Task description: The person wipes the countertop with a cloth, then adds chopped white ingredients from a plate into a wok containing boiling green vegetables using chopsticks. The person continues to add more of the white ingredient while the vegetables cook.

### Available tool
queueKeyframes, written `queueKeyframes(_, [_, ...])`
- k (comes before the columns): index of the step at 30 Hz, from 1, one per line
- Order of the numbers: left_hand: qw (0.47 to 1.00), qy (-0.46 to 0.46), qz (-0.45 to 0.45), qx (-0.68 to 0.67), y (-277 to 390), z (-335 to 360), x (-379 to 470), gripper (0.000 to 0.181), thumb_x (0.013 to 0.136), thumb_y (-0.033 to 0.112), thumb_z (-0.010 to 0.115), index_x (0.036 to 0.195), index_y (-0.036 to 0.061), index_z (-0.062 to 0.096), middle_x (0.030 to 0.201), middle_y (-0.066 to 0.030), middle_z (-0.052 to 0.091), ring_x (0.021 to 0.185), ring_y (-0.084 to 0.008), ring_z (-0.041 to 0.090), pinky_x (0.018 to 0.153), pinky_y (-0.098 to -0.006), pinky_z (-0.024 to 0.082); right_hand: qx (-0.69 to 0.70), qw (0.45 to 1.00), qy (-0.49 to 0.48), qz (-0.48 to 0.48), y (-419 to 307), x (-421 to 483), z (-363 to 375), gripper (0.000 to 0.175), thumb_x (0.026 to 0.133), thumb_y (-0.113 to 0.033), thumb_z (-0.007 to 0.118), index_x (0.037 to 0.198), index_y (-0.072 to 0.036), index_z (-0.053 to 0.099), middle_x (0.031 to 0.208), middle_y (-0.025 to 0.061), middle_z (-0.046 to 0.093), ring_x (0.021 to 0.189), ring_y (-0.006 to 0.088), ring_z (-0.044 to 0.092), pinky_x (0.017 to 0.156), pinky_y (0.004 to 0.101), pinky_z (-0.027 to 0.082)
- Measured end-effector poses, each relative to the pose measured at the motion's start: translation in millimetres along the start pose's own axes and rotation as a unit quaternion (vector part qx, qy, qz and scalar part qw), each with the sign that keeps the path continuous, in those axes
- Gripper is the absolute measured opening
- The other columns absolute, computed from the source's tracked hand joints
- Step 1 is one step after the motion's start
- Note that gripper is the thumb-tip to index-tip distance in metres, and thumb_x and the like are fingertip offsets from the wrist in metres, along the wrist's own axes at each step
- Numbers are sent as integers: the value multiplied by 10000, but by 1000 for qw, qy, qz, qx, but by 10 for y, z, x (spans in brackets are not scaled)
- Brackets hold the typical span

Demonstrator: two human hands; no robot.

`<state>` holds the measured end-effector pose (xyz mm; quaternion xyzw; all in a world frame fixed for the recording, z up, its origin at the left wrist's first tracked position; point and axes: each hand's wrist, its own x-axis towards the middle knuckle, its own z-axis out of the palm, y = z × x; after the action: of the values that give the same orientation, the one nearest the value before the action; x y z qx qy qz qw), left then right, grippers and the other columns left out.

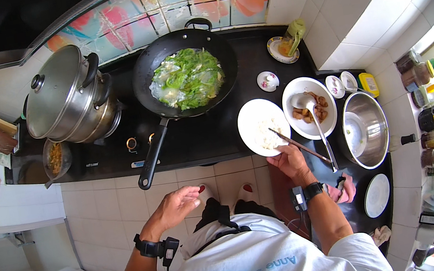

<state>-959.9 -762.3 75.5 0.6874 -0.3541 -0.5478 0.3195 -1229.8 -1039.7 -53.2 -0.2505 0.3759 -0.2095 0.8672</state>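
Observation:
My right hand (290, 162) grips the near edge of a white plate (246, 124) that bears what looks like white rice (267, 132) and a pair of chopsticks (305, 147). Nothing is in my left hand (179, 204), which hovers over the floor in front of the counter, fingers apart from the thumb. A black wok (143, 79) on the stove holds leafy greens (190, 77) in liquid, its long handle (153, 154) pointing towards me. Right of the plate stands a white bowl (286, 93) of brown chunks (319, 104), with a metal spoon (322, 135) in it.
A lidded metal steamer pot (65, 100) stands left of the wok, beside a small pan of food (58, 158). At the right are a steel basin (380, 125), a round plate (377, 195), a pink cloth (343, 189), small dishes and spice jars. Tiled walls bound the counter.

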Motion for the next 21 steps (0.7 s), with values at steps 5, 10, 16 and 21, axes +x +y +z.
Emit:
queueKeyframes(5, [999, -20, 48, -15, 199, 35, 184, 386, 928, 124, 567, 1271, -45, 515, 1197, -208, 623, 1132, -255, 609, 983, -358, 482, -21, 999, 23, -6, 76, -172, 29, 394, 887, -40, 483, 1281, -13, 482, 1140, 147, 655, 968, 249, 671, 803, 393, 566])
queueKeyframes(10, [995, -31, 68, -63, 310, 101, 402, 445, 942, 168, 592, 1318, -36, 468, 1232, -218, 590, 1174, -259, 576, 992, -355, 471, -36, 999, 17, -12, 0, -354, 208, 399, 895, -12, 473, 1293, 14, 462, 1157, 165, 642, 993, 265, 669, 832, 396, 577])
queueKeyframes(16, [982, -36, 59, -177, 525, 92, 656, 789, 912, 521, 571, 1456, 32, 277, 1365, -172, 469, 1200, -260, 528, 968, -423, 467, -54, 995, -75, -36, -225, -648, 698, 445, 889, 1, 478, 1331, 23, 435, 1225, 184, 595, 1072, 286, 636, 889, 414, 559])
queueKeyframes(21, [903, -36, 121, -411, 622, 300, 753, 741, 912, 436, 600, 1454, 38, 288, 1395, -145, 462, 1264, -262, 484, 1033, -434, 423, -106, 989, -98, -40, -272, -825, 1106, 536, 886, -7, 507, 1401, -20, 362, 1241, 140, 576, 1071, 243, 628, 888, 379, 555])
